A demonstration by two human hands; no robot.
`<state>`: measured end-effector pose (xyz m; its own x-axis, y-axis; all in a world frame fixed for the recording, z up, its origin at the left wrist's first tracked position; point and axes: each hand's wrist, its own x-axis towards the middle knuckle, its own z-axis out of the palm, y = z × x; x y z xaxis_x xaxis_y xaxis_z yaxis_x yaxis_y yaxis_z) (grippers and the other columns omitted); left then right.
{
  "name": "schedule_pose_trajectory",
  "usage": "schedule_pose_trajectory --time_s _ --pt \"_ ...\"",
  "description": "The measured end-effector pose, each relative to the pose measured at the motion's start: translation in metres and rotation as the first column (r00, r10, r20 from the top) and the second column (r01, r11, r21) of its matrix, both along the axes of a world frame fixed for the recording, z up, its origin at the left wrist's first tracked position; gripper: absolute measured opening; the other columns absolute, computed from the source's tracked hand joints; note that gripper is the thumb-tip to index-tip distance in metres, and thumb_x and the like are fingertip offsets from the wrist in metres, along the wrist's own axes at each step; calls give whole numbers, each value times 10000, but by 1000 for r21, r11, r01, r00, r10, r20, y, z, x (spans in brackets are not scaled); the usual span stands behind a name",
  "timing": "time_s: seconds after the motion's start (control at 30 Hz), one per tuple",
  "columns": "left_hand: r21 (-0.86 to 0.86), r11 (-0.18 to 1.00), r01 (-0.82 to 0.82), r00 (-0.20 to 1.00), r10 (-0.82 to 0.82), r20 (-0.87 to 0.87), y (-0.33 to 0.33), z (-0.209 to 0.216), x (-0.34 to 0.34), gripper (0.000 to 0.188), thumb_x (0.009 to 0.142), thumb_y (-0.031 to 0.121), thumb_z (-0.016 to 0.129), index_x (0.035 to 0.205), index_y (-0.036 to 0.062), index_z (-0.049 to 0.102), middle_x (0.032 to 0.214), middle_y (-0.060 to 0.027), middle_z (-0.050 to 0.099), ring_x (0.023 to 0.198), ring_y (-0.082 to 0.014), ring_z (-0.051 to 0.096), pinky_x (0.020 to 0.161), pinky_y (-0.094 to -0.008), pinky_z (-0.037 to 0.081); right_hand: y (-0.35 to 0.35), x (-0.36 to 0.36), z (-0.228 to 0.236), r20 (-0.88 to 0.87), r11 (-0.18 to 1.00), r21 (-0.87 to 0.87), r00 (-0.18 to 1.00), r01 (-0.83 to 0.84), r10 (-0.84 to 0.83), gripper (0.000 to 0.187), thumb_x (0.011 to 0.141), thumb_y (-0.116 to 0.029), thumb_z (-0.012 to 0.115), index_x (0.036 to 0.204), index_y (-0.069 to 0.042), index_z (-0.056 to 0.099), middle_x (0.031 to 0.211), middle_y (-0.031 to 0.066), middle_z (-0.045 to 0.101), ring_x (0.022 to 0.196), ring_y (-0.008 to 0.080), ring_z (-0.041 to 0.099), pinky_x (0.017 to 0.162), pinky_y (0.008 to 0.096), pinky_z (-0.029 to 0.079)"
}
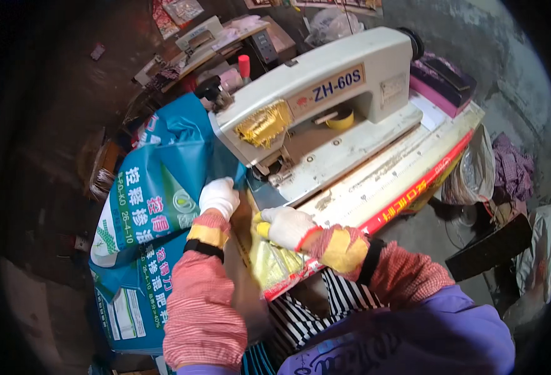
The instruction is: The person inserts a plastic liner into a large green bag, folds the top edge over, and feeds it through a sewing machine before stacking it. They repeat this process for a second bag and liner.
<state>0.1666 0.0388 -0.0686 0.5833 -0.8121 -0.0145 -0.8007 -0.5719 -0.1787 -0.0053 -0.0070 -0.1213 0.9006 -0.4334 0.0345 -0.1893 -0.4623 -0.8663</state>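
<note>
A large teal printed plastic sack (163, 181) hangs in folds at the left, its upper part bunched beside the head of a white industrial sewing machine (325, 81). My left hand (220, 197), in a white glove, is closed on the sack's right edge, just in front of the needle area (274, 170). My right hand (285, 226), gloved in white with yellow fingertips, is at the front of the machine bed (350, 153). Its fingers curl toward the left hand; anything between them is hidden. A blurred brownish strip lies between the two hands.
A yellow tape roll (340, 120) sits under the machine arm. Red-and-yellow printed sheeting (400, 203) covers the table's front edge. A purple box (441, 84) stands behind, with plastic bags (469, 169) hanging at the right. Another sewing machine (200, 36) stands at the back left.
</note>
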Motion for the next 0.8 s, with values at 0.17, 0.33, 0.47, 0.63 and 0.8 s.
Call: schedule_pose_trajectory --time_s 0.17,0.33,0.47,0.63,0.8 --pt "129 966 226 973 -218 -72 80 23 -55 165 781 250 552 711 101 566 709 -123 603 720 -320 602 632 -425 475 -9 -7 11 198 860 -508 979 53 56 632 722 -217 665 1266 -14 416 1296 204 419 1147 343 462 963 369 382" --pt "52 946 321 947 -321 -8 187 129 -114 158 647 111 659 788 101 588 674 -106 586 627 -316 569 565 -399 449 -6 52 2 -132 592 -791 988 -154 81 277 799 -117 491 1052 -67 592 1156 146 556 1123 280 487 959 343 363" --pt "-246 817 521 717 -263 645 219 179 -109 353 630 -83 634 960 19 563 1034 -151 585 940 -301 578 783 -350 468 32 73 31 -195 541 -772 934 -334 299 235 736 -94 545 946 -98 650 998 119 638 930 274 611 821 350 468" --pt "-737 668 -100 983 -49 -178 269 128 -65 553 728 1 683 1236 27 465 1103 -68 559 795 -92 562 739 -230 465 92 33 74 229 901 -408 938 -150 260 326 823 -345 581 944 -42 574 819 137 623 759 331 605 678 397 481" --pt "-231 948 -219 962 250 112 291 63 -19 765 639 276 772 1290 104 410 1349 -107 403 813 -280 624 683 -358 513 60 0 76 -48 980 180 994 -90 100 517 791 -508 601 886 0 611 737 165 622 716 260 617 653 339 465"
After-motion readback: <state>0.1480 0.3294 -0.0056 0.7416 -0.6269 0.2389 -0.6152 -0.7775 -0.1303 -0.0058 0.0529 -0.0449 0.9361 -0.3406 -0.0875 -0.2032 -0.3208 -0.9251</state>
